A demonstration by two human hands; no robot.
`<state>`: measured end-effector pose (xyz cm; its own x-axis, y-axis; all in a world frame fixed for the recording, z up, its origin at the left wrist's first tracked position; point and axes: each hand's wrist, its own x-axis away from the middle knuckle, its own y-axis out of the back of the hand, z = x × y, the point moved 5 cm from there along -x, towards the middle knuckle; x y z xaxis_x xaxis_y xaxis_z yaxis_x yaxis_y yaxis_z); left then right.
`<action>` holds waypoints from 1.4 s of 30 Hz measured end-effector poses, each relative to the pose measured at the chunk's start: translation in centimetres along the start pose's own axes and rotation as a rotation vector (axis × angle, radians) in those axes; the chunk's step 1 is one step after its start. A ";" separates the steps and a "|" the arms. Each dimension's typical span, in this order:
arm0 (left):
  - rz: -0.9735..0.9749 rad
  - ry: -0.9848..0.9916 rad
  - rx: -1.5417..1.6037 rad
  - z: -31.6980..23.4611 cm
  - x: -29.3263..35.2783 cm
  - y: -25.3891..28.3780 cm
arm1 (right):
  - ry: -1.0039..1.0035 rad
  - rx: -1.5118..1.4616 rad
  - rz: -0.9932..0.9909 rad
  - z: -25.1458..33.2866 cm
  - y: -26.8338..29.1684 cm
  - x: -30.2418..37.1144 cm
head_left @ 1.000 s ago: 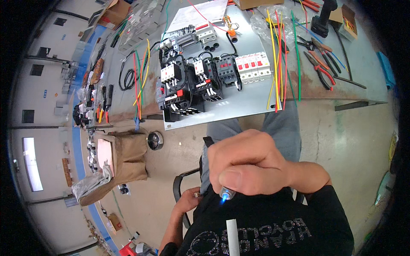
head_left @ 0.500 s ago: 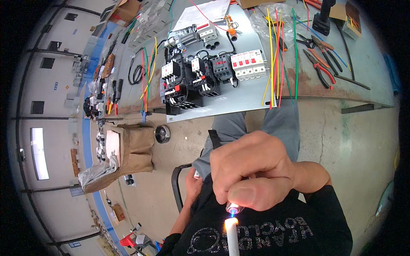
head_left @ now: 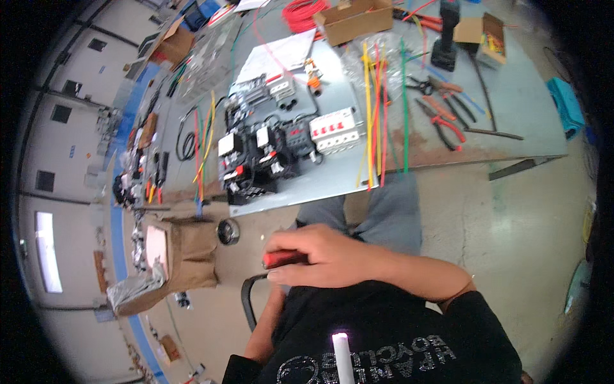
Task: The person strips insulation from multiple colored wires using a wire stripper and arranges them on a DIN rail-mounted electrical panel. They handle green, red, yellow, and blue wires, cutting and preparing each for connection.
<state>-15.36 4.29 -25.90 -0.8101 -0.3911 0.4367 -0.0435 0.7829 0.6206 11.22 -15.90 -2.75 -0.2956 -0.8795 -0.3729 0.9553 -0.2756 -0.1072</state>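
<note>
My right hand [head_left: 326, 256] is closed around a red lighter [head_left: 284, 258], held above my lap with no flame showing. My left forearm [head_left: 265, 323] rises beside the chair's black armrest [head_left: 248, 297]; the fingers of that hand are hidden behind my right hand. A white cigarette [head_left: 343, 358] sticks up from the lower edge of the picture, its tip bright, with neither hand on it. Beyond my knees, a metal mounting plate [head_left: 304, 185] on the bench carries black contactors [head_left: 297, 141] and a row of white breakers with red switches [head_left: 334, 131].
Red, yellow and green wires [head_left: 377, 121] lie across the plate's right edge. Further right are red-handled pliers [head_left: 441, 125] and a black power tool [head_left: 446, 38]. A cardboard box [head_left: 355, 22] and a red wire coil [head_left: 304, 14] stand at the back. A cloth-covered chair [head_left: 185, 256] is at left.
My right hand has moved away from the cigarette, leftward and toward the bench, and the lighter's flame is gone. The view has shifted, showing more of the bench's far side.
</note>
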 end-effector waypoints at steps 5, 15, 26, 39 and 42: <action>-0.041 -0.018 -0.063 0.4 0.8 -0.2 | -0.018 0.277 0.044 -8.1 -3.8 0.9; -0.438 -0.107 -0.084 -2.1 4.8 2.3 | -0.047 0.199 0.149 -11.0 -6.9 0.3; -0.136 0.359 1.467 -8.9 6.9 2.5 | 0.232 0.305 0.335 -10.8 -12.3 0.0; 0.169 0.350 -0.064 -2.5 6.1 3.3 | -0.072 0.429 0.437 -13.6 -10.5 1.9; 0.168 0.371 -0.023 -1.9 4.0 2.4 | -0.062 0.437 0.394 -13.0 -9.9 1.6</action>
<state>-17.63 3.70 -21.46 -0.5386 -0.4101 0.7360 0.0882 0.8413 0.5334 1.36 -9.57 -14.25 0.0679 -0.9654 -0.2519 0.9049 -0.0468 0.4231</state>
